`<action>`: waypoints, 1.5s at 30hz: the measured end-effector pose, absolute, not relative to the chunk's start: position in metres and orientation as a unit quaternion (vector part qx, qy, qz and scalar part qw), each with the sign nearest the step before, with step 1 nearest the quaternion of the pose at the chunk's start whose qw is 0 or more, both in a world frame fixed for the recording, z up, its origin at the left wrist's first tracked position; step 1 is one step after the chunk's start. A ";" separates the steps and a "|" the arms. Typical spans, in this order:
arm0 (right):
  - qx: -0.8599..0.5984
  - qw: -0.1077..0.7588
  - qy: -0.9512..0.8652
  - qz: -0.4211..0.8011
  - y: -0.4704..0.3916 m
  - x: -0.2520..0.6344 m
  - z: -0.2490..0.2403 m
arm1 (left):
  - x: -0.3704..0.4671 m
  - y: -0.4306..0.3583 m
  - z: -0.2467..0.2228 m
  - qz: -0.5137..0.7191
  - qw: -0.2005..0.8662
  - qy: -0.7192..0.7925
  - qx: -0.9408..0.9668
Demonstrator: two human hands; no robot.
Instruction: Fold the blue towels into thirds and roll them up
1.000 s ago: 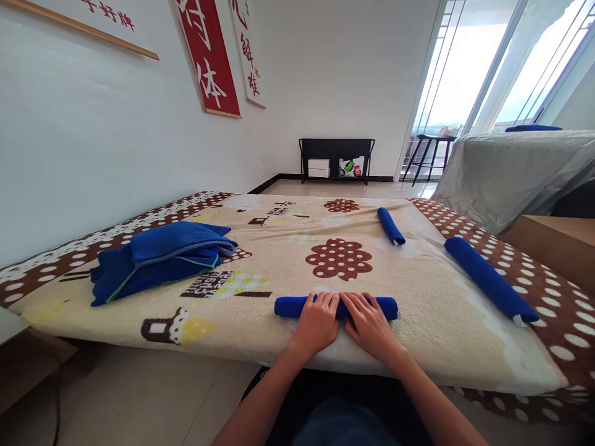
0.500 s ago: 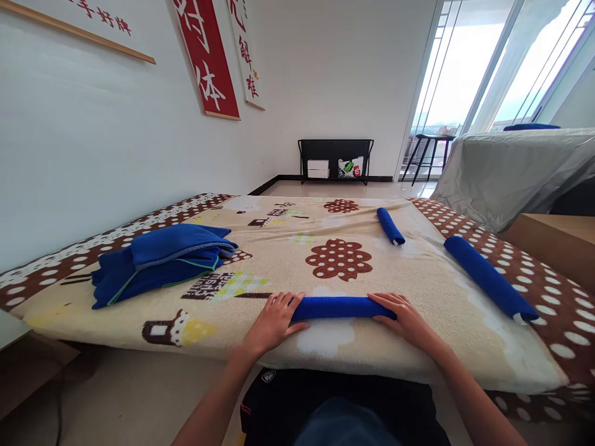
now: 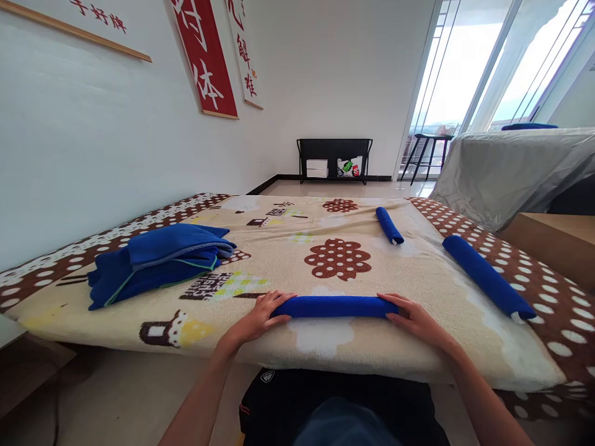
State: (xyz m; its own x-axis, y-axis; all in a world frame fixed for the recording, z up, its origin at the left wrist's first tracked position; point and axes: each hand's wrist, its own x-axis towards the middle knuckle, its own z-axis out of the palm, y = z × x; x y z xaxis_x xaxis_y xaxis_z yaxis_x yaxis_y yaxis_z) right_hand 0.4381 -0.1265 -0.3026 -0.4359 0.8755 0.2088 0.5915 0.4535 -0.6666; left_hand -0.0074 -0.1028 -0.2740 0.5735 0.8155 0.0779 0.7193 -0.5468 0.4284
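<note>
A tightly rolled blue towel (image 3: 338,306) lies crosswise near the front edge of the patterned blanket (image 3: 400,353). Its left end is gripped by my left hand (image 3: 264,314), with the thumb in front and the fingers over the top. My right hand (image 3: 413,314) holds the opposite end in the same way. Farther back on the right rest a short blue roll (image 3: 389,225) and a longer blue roll (image 3: 488,276), each with a white tag at its near end. To the left is a loose pile of blue towels (image 3: 160,263) with green and grey edging.
The blanket covers a low bed with brown polka-dot borders (image 3: 530,272). A white wall (image 3: 93,142) runs along the left. Beyond the bed stands a black rack (image 3: 334,158); to the right are a plastic-covered piece of furniture (image 3: 506,167) and a cardboard-brown box (image 3: 548,248).
Both hands have slid outward to the ends of the roll, the left hand moving left and the right hand right. More of the roll shows between them.
</note>
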 end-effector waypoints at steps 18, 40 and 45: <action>-0.489 0.301 -0.761 0.303 -0.124 0.438 -0.304 | -0.012 -0.106 -0.272 0.205 0.239 0.445 0.838; -0.416 0.481 -0.750 0.180 -0.109 0.413 -0.123 | 0.077 -0.135 -0.264 0.193 0.252 0.448 0.836; -0.389 0.428 -0.814 0.065 -0.128 0.374 -0.057 | 0.127 -0.134 -0.275 0.234 0.264 0.417 0.838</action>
State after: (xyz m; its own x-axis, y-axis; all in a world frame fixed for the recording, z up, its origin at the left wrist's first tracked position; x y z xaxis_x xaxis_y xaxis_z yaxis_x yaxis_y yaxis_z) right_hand 0.3745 -0.1281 -0.0565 -0.3320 0.6874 0.6459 0.5770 0.6897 -0.4375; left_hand 0.1270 -0.1337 -0.2751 0.5422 0.8226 0.1712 0.5758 -0.5122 0.6372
